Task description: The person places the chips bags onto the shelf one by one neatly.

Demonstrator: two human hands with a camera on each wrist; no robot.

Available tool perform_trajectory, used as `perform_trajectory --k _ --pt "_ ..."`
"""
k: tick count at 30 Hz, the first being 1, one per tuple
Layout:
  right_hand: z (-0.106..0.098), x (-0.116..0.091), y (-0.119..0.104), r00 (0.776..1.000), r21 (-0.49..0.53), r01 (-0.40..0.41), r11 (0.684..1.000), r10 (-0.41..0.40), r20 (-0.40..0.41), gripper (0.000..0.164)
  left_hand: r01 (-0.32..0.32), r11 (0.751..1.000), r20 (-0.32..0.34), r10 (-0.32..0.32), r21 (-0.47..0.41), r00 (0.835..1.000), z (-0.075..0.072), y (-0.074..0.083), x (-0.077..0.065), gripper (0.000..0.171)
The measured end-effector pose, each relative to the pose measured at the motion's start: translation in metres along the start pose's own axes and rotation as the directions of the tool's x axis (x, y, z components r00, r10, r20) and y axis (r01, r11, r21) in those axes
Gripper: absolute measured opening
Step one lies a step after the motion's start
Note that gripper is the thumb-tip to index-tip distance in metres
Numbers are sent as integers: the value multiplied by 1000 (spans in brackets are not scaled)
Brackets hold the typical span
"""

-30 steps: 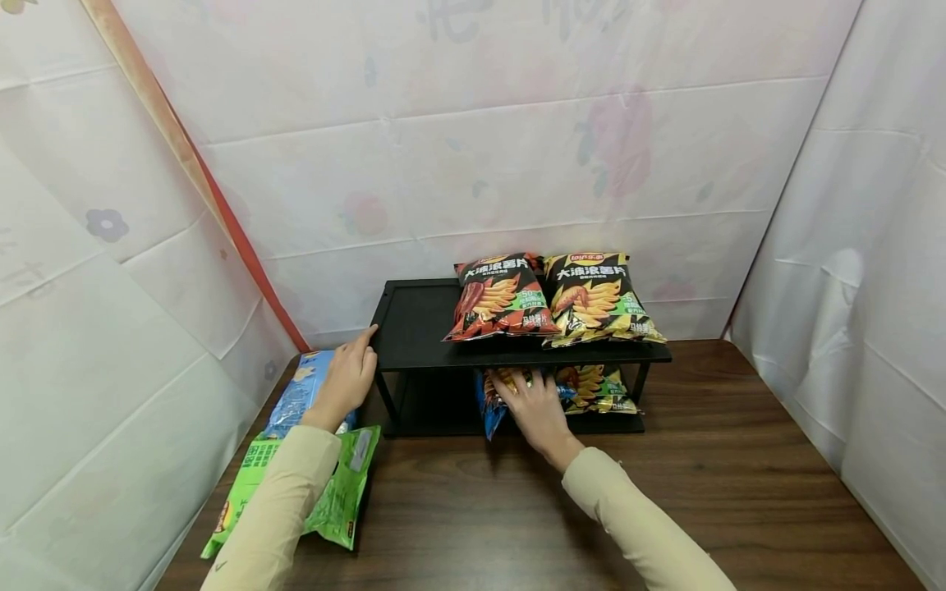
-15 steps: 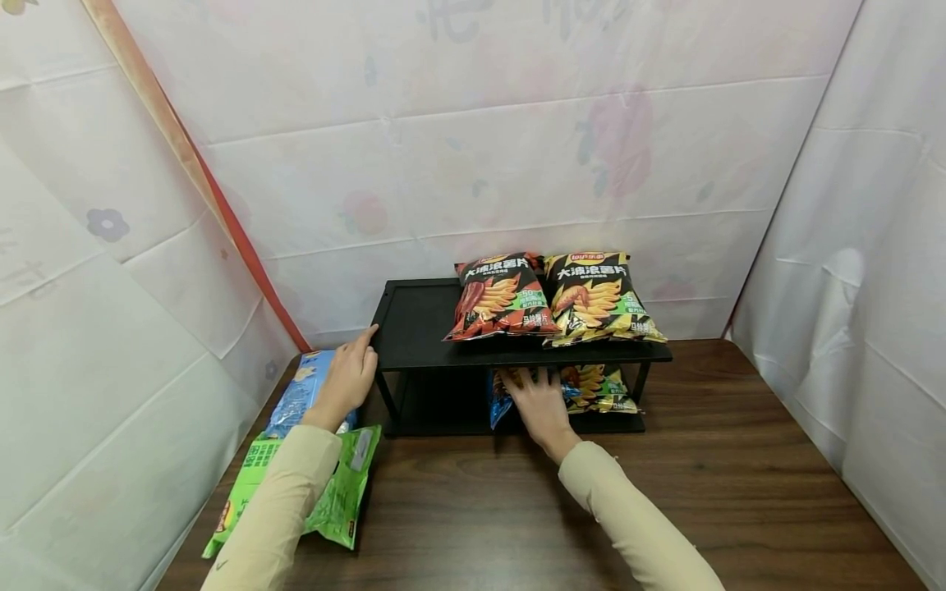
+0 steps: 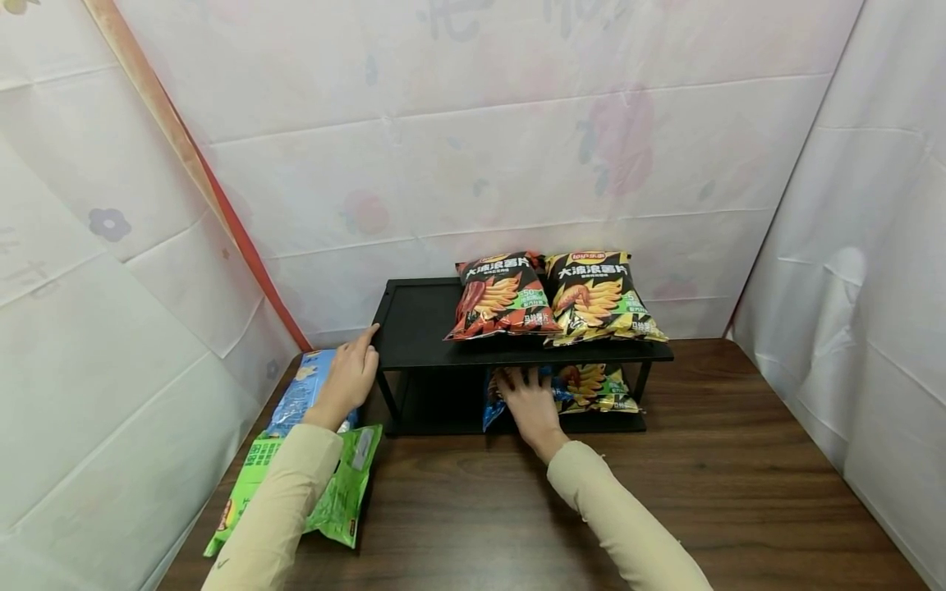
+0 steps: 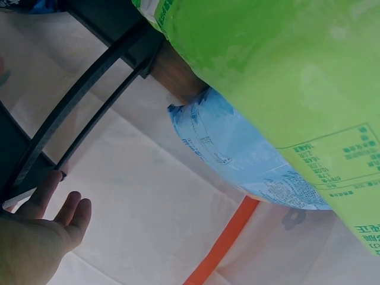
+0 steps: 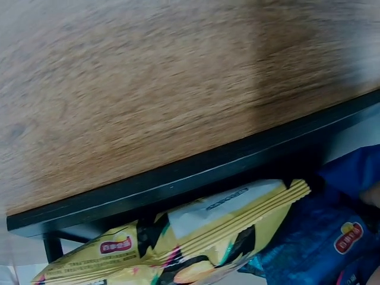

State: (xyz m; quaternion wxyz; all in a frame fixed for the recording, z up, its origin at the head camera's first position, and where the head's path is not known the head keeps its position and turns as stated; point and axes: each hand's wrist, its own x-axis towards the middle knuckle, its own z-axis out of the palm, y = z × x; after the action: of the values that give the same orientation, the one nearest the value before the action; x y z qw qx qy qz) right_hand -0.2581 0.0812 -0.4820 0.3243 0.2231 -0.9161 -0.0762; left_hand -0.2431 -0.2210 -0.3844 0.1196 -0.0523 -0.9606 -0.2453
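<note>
My left hand (image 3: 347, 382) rests at the left edge of the black two-tier rack (image 3: 417, 316), its fingertips touching the corner. In the left wrist view those fingers lie loosely extended by the rack's leg. My right hand (image 3: 530, 406) reaches into the lower tier and holds a blue chip bag (image 3: 493, 402), fingers spread over its front. Only bits of this hand show at the right border of the right wrist view, against the blue bag (image 5: 309, 237). Right beside that bag lies a yellow and black chip bag (image 3: 602, 390), partly hidden under the upper tier.
On the upper tier lie a red and black chip bag (image 3: 502, 300) and a yellow and black one (image 3: 599, 300). Left of the rack, a light blue bag (image 3: 299, 394) and a green bag (image 3: 343, 492) lie on the wooden table (image 3: 458, 509). White curtains surround the table.
My right hand and the blue bag shifted slightly right, then back left within the lower tier. The left hand stays at the rack's edge.
</note>
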Motion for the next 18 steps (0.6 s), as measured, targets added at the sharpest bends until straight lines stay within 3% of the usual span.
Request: perform_trajectory --k 8,14,18 --pt "0 1 -7 993 35 -30 999 25 118 59 -1 1000 0 1 1 1000 0 1 0 50" --pt "-2 1 -9 980 47 -60 997 50 194 79 3 1000 3 -3 4 1000 0 1 1 50" --pt "-2 0 -10 972 26 -62 998 55 227 84 8 1000 1 -8 3 1000 0 1 2 50"
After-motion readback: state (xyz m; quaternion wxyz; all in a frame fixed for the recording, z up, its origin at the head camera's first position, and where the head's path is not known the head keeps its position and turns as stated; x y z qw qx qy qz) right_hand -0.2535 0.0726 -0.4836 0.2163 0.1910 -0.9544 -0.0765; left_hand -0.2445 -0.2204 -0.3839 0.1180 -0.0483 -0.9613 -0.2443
